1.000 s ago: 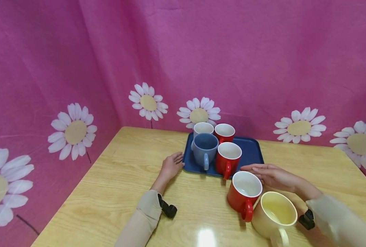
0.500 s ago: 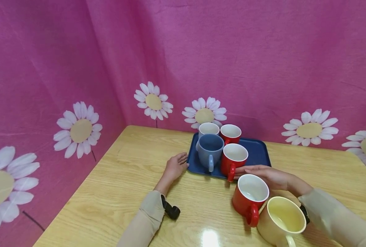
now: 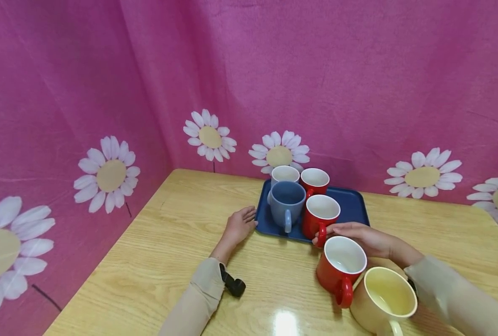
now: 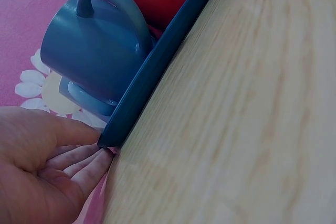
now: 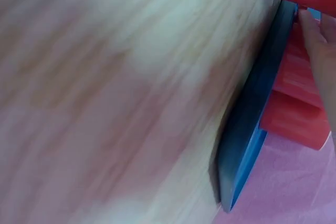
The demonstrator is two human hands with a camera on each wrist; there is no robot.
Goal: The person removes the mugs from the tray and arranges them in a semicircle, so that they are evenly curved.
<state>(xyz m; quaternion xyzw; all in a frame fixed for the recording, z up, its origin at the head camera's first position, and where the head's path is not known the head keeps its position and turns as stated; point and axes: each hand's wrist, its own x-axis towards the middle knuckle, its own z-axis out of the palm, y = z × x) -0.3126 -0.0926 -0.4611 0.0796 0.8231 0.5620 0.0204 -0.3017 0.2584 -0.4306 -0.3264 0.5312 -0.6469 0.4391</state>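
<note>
A blue tray (image 3: 349,207) carries several mugs in the head view. At its left end, my left hand (image 3: 238,227) pinches the tray's corner, with the thumb at the rim and the fingers below it in the left wrist view. My right hand (image 3: 366,239) reaches over the tray's front edge to the front red mug (image 3: 316,221). Its fingers hold that mug's handle, and a fingertip shows left of it. Beside this mug stands a blue-grey mug (image 3: 283,210). Behind them are a white-rimmed pale mug (image 3: 280,173) and another red mug (image 3: 320,189). The right palm is hidden.
On the wooden table (image 3: 182,224), in front of the tray, a larger red mug (image 3: 330,277) and a yellow mug (image 3: 368,303) stand close to my right hand and forearm. A pink cloth (image 3: 337,84) with daisies hangs behind and at the left.
My right hand has moved left from the tray's front edge to the front red mug's handle. That handle has turned slightly to the right. The left hand stays at the tray's corner.
</note>
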